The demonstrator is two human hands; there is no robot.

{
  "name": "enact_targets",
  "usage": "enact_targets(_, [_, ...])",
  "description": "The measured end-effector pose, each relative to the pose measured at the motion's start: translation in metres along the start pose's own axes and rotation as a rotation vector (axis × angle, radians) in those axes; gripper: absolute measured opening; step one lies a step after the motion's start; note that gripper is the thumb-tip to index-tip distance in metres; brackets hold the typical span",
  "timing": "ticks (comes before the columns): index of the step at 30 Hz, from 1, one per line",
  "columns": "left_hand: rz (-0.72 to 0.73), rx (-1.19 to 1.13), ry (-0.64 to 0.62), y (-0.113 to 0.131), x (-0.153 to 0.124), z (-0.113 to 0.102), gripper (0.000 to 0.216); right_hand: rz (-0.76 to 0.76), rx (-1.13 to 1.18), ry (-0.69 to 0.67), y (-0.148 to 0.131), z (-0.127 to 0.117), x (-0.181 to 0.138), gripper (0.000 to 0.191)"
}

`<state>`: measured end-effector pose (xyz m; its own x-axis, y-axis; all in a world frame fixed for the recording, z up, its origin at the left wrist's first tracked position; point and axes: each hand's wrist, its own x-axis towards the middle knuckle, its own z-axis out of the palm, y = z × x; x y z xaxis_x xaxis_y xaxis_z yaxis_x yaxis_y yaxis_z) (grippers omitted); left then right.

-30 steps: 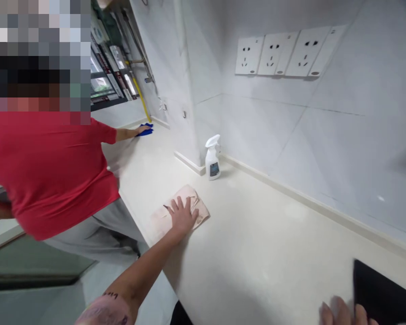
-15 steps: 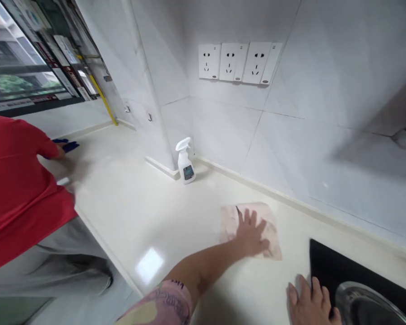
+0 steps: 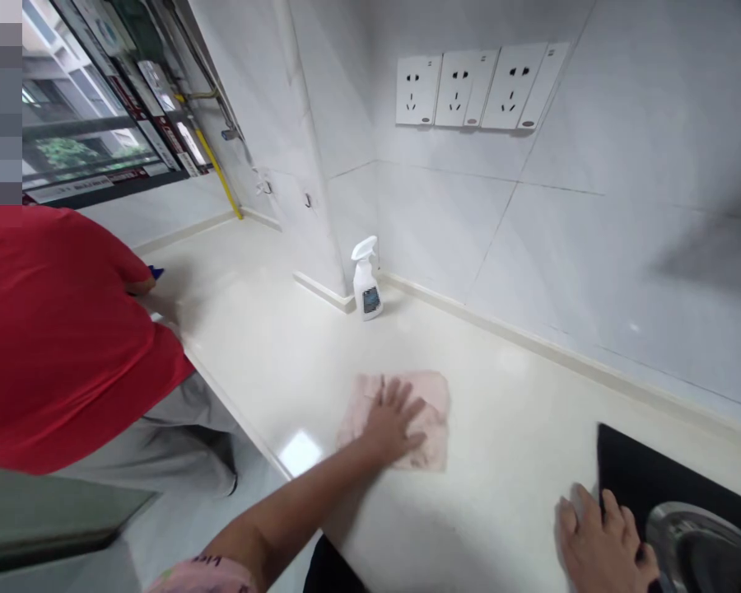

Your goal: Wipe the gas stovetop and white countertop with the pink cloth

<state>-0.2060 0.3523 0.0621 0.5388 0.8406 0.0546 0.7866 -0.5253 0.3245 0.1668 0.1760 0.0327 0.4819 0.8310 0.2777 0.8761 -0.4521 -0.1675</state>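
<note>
My left hand [image 3: 393,422] lies flat with fingers spread on a pink cloth [image 3: 432,399], pressing it against the white countertop [image 3: 506,502]. The cloth is spread out, with its edges showing on both sides of the hand. At the lower right, my right hand [image 3: 605,543] rests by the edge of a black cooktop [image 3: 626,461], its fingers apart and slightly bent, holding nothing. Beyond the cloth, a white spray bottle [image 3: 366,284] stands upright near the wall corner.
A person in a red shirt [image 3: 74,329] leans over the counter on the left. Power sockets [image 3: 469,89] line the tiled wall, and small hooks [image 3: 307,200] sit on the pillar. A yellow pipe [image 3: 219,173] runs down near the window.
My left hand has slid the cloth to the left along the countertop. My right hand stays by the cooktop. The view has shifted, and the person in red's hand is now mostly hidden.
</note>
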Motion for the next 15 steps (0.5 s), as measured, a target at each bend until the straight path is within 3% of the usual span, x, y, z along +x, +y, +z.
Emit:
enact_targets(2, [-0.215,0.075,0.016,-0.037,0.006,-0.029,0.071,0.001,-0.002,-0.012,-0.001,0.000,0.000,0.077])
enact_targets(4, [-0.392,0.125,0.054,-0.057,0.011,-0.048,0.070,0.002,-0.001,-0.006,-0.002,-0.001,0.000,0.076])
enact_targets(6, [-0.541,0.138,0.094,-0.058,0.016,-0.052,0.072,0.000,0.007,0.018,-0.002,0.000,0.000,0.074])
enact_targets(8, [-0.610,0.113,0.106,-0.041,0.020,-0.038,0.078,0.001,0.020,0.038,-0.001,0.001,-0.001,0.070])
enact_targets(10, [-0.526,0.059,0.072,-0.010,0.019,-0.013,0.084,0.002,0.032,0.036,0.001,0.003,-0.001,0.067])
enact_targets(13, [-0.187,-0.021,-0.002,0.042,0.002,0.026,0.085,0.000,0.034,0.034,0.000,0.003,-0.001,0.063])
enact_targets(15, [0.020,-0.078,-0.026,0.066,-0.017,0.040,0.086,-0.001,0.024,0.043,-0.003,0.001,-0.002,0.062])
